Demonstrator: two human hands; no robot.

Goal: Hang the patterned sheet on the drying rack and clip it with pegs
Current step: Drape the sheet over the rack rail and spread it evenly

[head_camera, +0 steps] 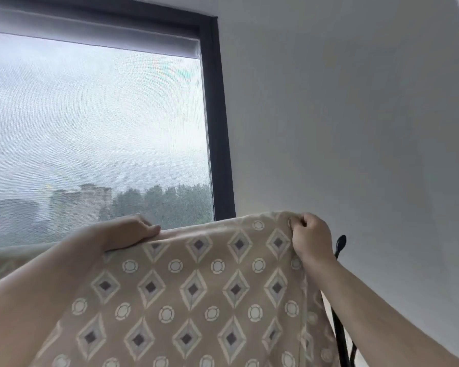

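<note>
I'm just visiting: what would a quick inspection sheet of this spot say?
Surface: nothing seen.
Job's things: patterned sheet held up; black rod at its right, perhaps the rack; no pegs seen.
Clutter: nothing seen.
Hands: left hand and right hand grip the sheet's top edge.
Cables: nothing seen.
Surroundings: window with dark frame, white wall.

No text, label, brand, number or sign can be read anywhere in this view.
</note>
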